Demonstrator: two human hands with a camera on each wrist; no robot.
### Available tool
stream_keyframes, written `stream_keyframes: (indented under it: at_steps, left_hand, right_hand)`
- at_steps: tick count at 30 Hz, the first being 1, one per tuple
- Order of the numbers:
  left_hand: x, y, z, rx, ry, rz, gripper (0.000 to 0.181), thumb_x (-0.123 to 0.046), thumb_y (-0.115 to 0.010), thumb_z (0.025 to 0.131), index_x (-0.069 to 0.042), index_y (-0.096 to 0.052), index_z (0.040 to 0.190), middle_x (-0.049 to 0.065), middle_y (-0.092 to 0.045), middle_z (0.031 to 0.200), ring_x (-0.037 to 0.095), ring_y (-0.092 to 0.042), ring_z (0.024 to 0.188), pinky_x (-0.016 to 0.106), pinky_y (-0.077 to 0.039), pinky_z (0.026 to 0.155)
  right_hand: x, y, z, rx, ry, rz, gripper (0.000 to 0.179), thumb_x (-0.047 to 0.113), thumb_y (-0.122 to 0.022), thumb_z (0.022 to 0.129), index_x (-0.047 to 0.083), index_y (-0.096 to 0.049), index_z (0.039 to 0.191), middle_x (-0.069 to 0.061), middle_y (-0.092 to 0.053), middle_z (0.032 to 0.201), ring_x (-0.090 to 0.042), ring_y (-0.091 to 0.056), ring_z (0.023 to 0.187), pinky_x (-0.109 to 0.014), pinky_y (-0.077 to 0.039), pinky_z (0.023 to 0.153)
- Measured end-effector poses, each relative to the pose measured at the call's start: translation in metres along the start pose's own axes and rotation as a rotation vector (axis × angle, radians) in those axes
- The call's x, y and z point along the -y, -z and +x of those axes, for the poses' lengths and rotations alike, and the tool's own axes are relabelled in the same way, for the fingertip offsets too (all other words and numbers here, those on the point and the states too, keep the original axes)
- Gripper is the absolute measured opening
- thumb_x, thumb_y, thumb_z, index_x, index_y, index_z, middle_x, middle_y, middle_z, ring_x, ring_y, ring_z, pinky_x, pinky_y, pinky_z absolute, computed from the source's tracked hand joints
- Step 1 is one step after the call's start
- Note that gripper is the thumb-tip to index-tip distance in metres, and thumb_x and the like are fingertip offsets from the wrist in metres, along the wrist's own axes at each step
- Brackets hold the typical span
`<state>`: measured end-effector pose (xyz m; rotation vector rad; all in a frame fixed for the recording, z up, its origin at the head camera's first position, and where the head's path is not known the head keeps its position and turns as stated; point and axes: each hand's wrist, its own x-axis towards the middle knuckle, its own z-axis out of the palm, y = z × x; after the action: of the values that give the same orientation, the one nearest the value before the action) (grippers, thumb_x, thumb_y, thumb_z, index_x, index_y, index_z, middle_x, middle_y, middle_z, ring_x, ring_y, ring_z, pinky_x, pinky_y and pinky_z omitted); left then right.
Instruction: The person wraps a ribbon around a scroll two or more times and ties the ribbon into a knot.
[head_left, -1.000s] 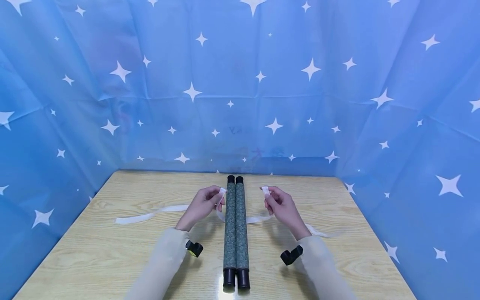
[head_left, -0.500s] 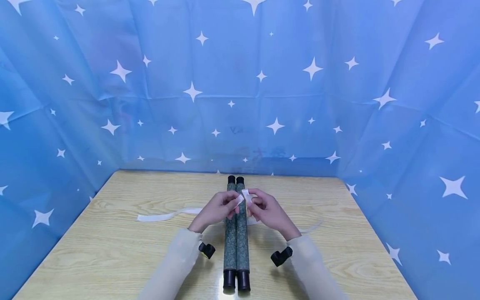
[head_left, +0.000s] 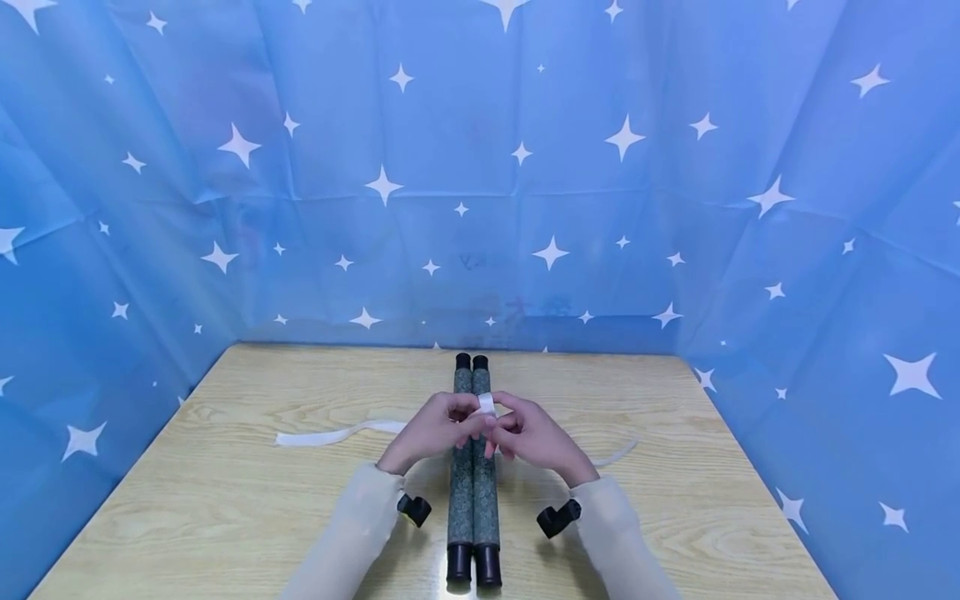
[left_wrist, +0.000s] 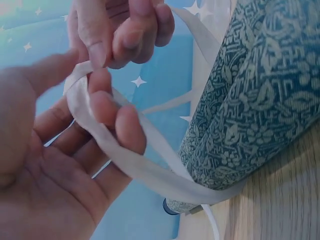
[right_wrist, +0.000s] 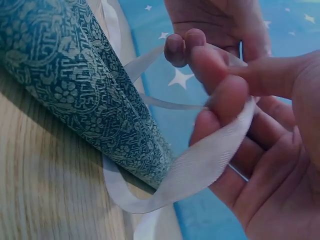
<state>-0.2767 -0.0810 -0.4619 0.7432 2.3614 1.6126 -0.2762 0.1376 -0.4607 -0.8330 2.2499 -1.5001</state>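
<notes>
Left hand (head_left: 431,427) and right hand (head_left: 542,433), head view, pinch white ribbon (head_left: 487,404) in curled fingers above two brocade scroll rolls (head_left: 461,500) on the counter (head_left: 187,517). Left wrist: it loops toward the rolls. Right wrist: it curves beneath them.

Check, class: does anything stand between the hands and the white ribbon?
Nothing visible does: the left hand and right hand both hold the white ribbon directly, and the patterned rolls lie below them.
</notes>
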Motion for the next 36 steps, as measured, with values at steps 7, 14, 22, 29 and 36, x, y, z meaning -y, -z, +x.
stream_keyframes:
  at_steps: [7,14,22,29,36]
  left_hand:
    - [-0.004,0.001,-0.002,-0.058,-0.026,0.019,0.028,-0.028,-0.064,0.103,-0.006,-0.070,0.089,0.018,-0.063,0.073,0.011,-0.052,0.057,0.023,-0.044,0.053]
    - [-0.004,0.008,-0.004,-0.113,0.004,0.000,0.025,-0.023,-0.064,0.103,-0.001,-0.069,0.092,0.029,-0.065,0.081,0.029,-0.057,0.060,0.022,-0.041,0.051]
    - [-0.004,0.011,-0.004,-0.173,0.021,-0.010,0.023,-0.025,-0.063,0.104,-0.006,-0.071,0.092,0.027,-0.069,0.085,0.035,-0.065,0.066,0.026,-0.046,0.054]
    - [-0.004,0.013,-0.004,-0.229,0.043,-0.057,0.023,-0.024,-0.064,0.103,-0.006,-0.071,0.092,0.025,-0.072,0.087,0.020,-0.065,0.066,0.057,-0.057,0.075]
    - [-0.004,0.014,-0.003,-0.264,0.075,-0.085,0.022,-0.024,-0.065,0.102,-0.006,-0.071,0.094,0.020,-0.074,0.088,0.019,-0.068,0.067,0.054,-0.059,0.076]
  right_hand:
    - [-0.004,0.005,-0.002,-0.019,-0.024,-0.043,0.021,0.031,-0.059,0.106,0.012,-0.063,0.114,-0.014,-0.075,0.082,-0.051,-0.065,0.072,-0.051,-0.058,0.066]
    - [0.002,0.020,-0.009,-0.169,-0.052,-0.093,0.025,0.033,-0.065,0.102,0.009,-0.069,0.100,-0.014,-0.075,0.099,-0.035,-0.071,0.085,-0.042,-0.059,0.072]
    - [0.011,0.042,-0.019,-0.327,-0.024,-0.229,0.032,0.037,-0.068,0.100,0.008,-0.068,0.087,-0.004,-0.071,0.125,-0.025,-0.065,0.114,-0.045,-0.053,0.095]
    - [0.037,0.059,-0.038,-0.412,0.007,-0.274,0.030,0.038,-0.065,0.101,0.016,-0.067,0.081,0.002,-0.072,0.098,-0.020,-0.066,0.100,-0.039,-0.047,0.081]
    - [0.071,0.059,-0.058,-0.389,0.108,-0.215,0.021,0.029,-0.064,0.103,0.017,-0.067,0.085,-0.002,-0.054,0.065,-0.020,-0.053,0.060,-0.031,-0.044,0.062]
